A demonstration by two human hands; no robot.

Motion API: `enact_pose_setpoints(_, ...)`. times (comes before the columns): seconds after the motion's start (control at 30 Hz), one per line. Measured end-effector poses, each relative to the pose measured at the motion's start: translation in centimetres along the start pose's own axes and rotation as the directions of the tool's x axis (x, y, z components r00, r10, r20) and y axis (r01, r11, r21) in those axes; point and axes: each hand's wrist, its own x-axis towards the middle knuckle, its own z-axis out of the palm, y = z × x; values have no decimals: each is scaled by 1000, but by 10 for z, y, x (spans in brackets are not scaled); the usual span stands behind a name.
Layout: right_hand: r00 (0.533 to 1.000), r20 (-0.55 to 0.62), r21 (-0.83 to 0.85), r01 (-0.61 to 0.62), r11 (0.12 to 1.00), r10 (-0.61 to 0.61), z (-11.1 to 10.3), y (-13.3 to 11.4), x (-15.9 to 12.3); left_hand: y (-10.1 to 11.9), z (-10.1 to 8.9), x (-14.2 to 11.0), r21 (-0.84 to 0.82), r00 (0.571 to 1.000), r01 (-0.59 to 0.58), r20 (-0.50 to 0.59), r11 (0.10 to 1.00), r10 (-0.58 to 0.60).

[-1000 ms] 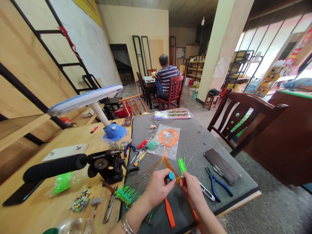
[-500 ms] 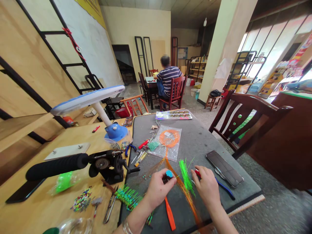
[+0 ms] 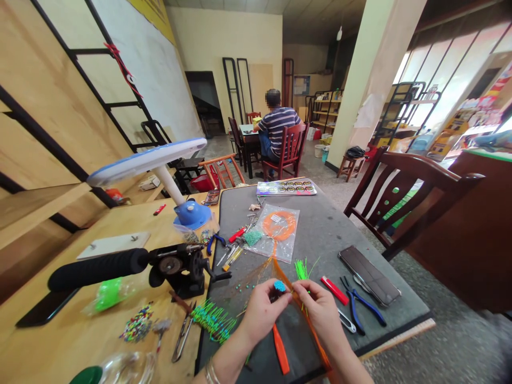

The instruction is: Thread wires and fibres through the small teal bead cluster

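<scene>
My left hand (image 3: 264, 308) is closed, with a small bright blue cluster (image 3: 279, 286) on a dark piece showing between thumb and forefinger. My right hand (image 3: 314, 298) pinches close beside the left fingertips; what lies in that pinch is too small to make out. Right by it is a bundle of bright green strands (image 3: 302, 269), partly hidden by the hand. Orange netting (image 3: 282, 271) runs under both hands. A red lighter (image 3: 335, 290) lies to the right, near blue-handled pliers (image 3: 362, 309). An orange-handled tool (image 3: 280, 349) rests below my hands.
A black hand-cranked device (image 3: 176, 272) stands on the left, beside green strands with blue beads (image 3: 214, 319). Farther back are a bagged orange coil (image 3: 279, 224) and a blue-based lamp (image 3: 192, 212). A phone (image 3: 370, 274) lies right. A person (image 3: 278, 130) sits at another table.
The red lighter has gone from my right hand onto the mat. That hand has come back left to pinch beside my left hand, which keeps hold of the blue cluster.
</scene>
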Motion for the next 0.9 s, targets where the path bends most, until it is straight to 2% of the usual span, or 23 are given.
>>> enact_pose_setpoints(0.2, 994, -24, 195, -103, 975, 109, 3, 5, -3, -3, 1, 1, -154, 991, 107, -58, 982, -117)
enact_pose_setpoints(0.47, 995, -28, 171, -93, 981, 99, 24, 18, -3, -2, 1, -1, -267, 977, 175, -76, 948, -202)
enact_pose_setpoints(0.57, 995, -15, 225, -90, 970, 96, 24, 14, 0, -3, -2, -2, -355, 963, 234, -45, 905, -267)
enact_pose_setpoints(0.67, 987, 22, 334, -156, 929, 158, 20, 8, 3, -7, -7, -3, -463, 942, 301, 8, 834, -336)
enact_pose_setpoints(0.73, 977, 65, 350, -212, 913, 202, 18, 5, 4, -9, -12, -3, -504, 932, 334, 49, 796, -360)
enact_pose_setpoints(0.9, 965, 144, 140, -238, 961, 218, 23, 0, 7, -9, -20, -4, -490, 926, 375, 160, 787, -342)
